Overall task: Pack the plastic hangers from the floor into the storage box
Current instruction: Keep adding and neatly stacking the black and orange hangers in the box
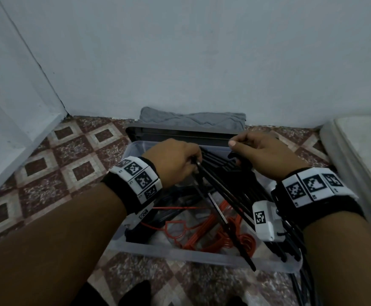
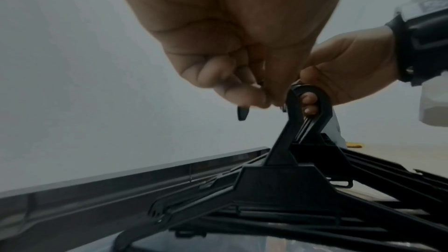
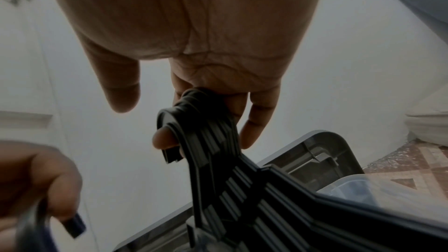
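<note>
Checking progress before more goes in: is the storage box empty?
Not empty. Orange hangers lie inside the clear storage box, and it stands open.

Inside the left grip (image 1: 175,160), the black hanger's hook (image 2: 242,113) is mostly covered by curled fingers. Below the right grip (image 1: 261,151), the hanger bundle (image 1: 235,195) runs behind the wrist camera.
</note>
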